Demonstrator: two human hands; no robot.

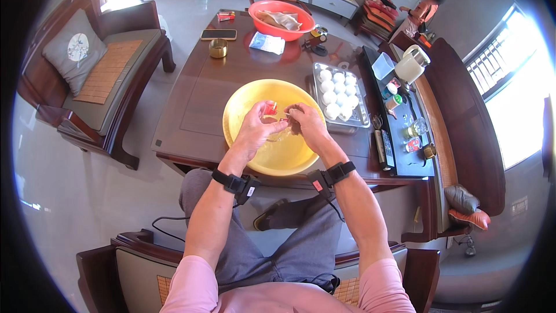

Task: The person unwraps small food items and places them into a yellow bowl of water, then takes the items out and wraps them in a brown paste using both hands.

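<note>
Over a yellow plastic basin (247, 95) on the table, my left hand (255, 125) holds a small shiny red item (270, 108), perhaps a packet, between thumb and fingers. My right hand (307, 122) is close beside it, its fingers bent together near a thin pale piece at the fingertips. Whether it grips that piece is unclear. A clear, glossy patch, like liquid or thin film, shows inside the basin below my hands. Right of the basin, a clear plastic tray (364, 115) holds several white round objects (341, 91), egg-like in look.
The dark wooden table (195, 95) bears a red basin (284, 32), a phone (218, 34), a brass-coloured cup (218, 48) and a blue-white packet (267, 43). On the right, a black tea tray (404, 139) holds cups and a remote control (386, 143). Another person (421, 13) stands far right.
</note>
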